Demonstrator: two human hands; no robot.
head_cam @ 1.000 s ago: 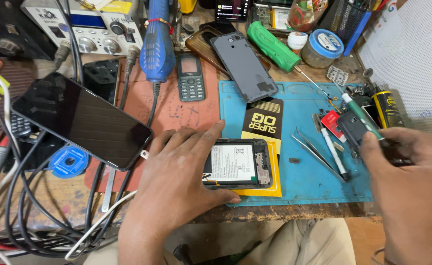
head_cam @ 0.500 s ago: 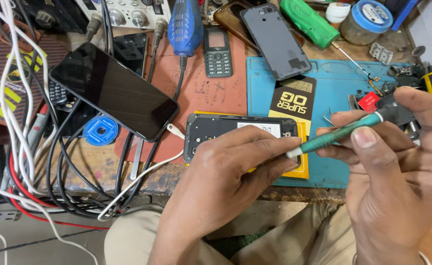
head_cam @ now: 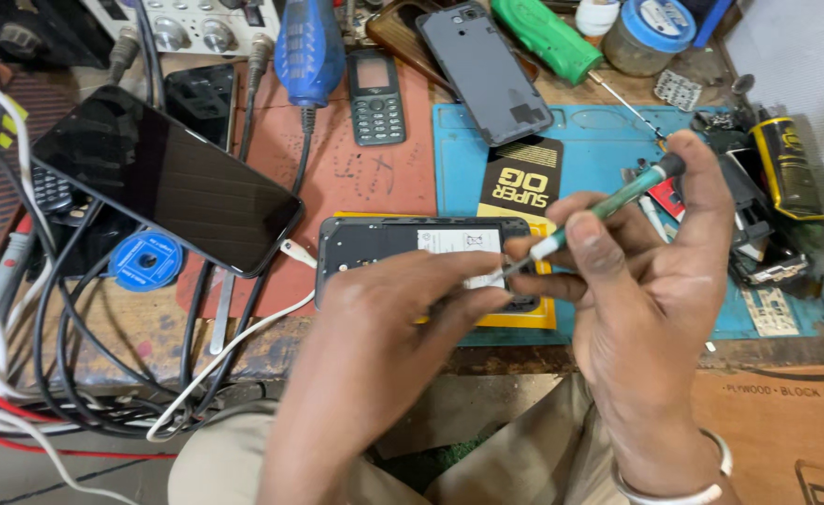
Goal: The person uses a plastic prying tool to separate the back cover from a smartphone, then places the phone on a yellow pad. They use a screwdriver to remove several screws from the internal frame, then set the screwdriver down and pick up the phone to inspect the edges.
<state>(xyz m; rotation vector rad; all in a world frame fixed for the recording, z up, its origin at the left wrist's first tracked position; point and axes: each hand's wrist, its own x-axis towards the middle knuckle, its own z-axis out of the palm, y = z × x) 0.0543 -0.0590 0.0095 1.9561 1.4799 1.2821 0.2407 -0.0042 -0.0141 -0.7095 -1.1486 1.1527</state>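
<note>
An opened black phone (head_cam: 375, 243) lies back-up at the front edge of the bench, its battery label showing. My left hand (head_cam: 384, 327) rests over its lower half and holds it down. My right hand (head_cam: 646, 281) grips a thin green-handled screwdriver (head_cam: 608, 204), with its metal tip pointing down-left onto the phone near my left fingertips. The phone sits partly on a yellow and black card (head_cam: 520, 182) on a blue work mat (head_cam: 599, 140).
A large dark phone (head_cam: 164, 178) lies at the left among tangled cables (head_cam: 19, 309). Behind are a small keypad phone (head_cam: 376, 98), a grey back cover (head_cam: 487, 70), a blue tool (head_cam: 309, 47), a green-handled tool (head_cam: 548, 37), a solder tin (head_cam: 650, 33) and clutter at the right.
My right hand picked up the green screwdriver from the right side of the mat and brought its tip to the opened phone. My left hand stayed on the phone.
</note>
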